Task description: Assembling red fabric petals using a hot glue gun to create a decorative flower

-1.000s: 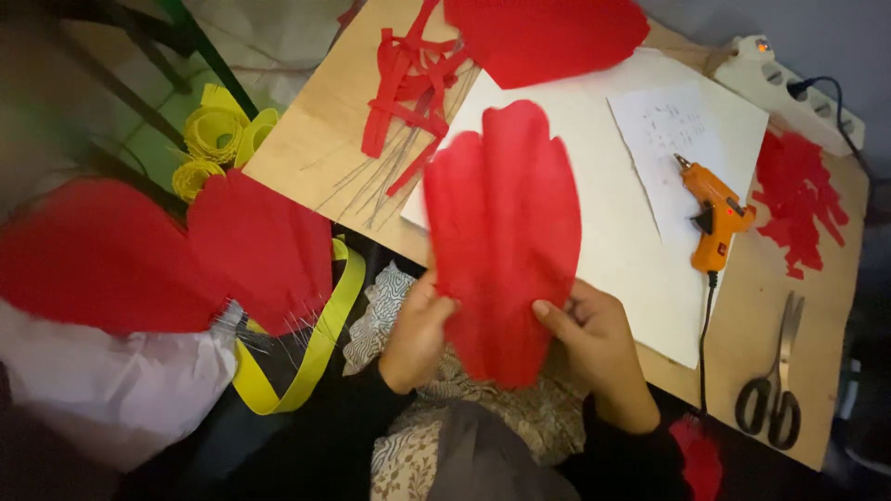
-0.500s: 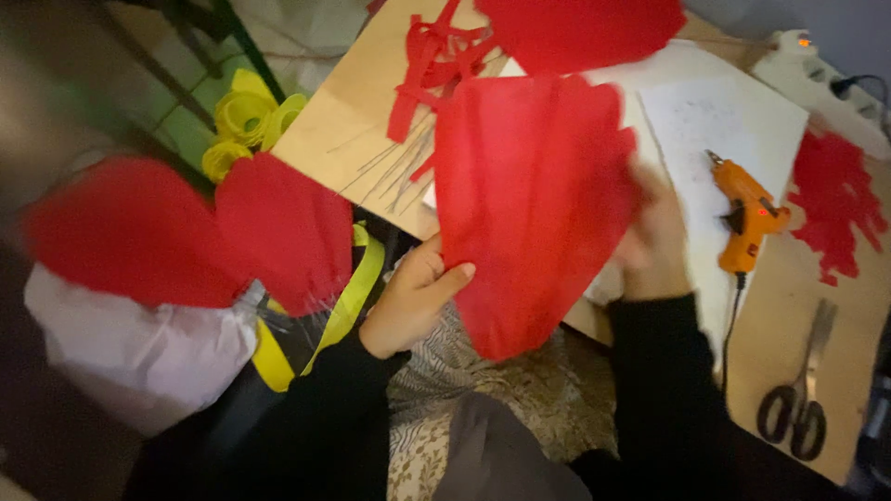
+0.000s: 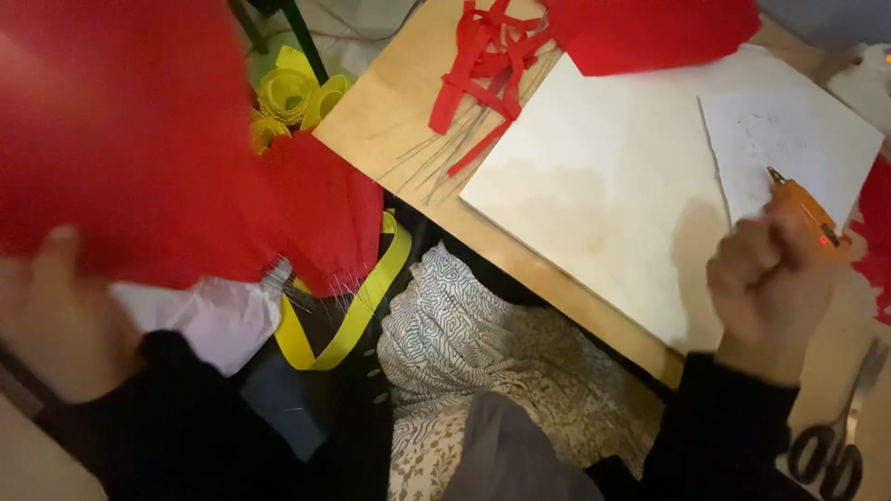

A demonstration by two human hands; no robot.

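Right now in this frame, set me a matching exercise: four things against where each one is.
Things:
1. orange glue gun
2. scissors
3. yellow paper rolls
4. red paper strips

Places:
A. off the board's left edge
B. lower right corner
C. in the right hand
D. top of the wooden board

Pairs: 1-C, 2-B, 3-A, 4-D

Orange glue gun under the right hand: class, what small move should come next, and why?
Probably lift the glue gun clear of the white sheet. The right hand is closed around it on the board, while the left hand holds the red paper petal off to the side, so the two are far apart.
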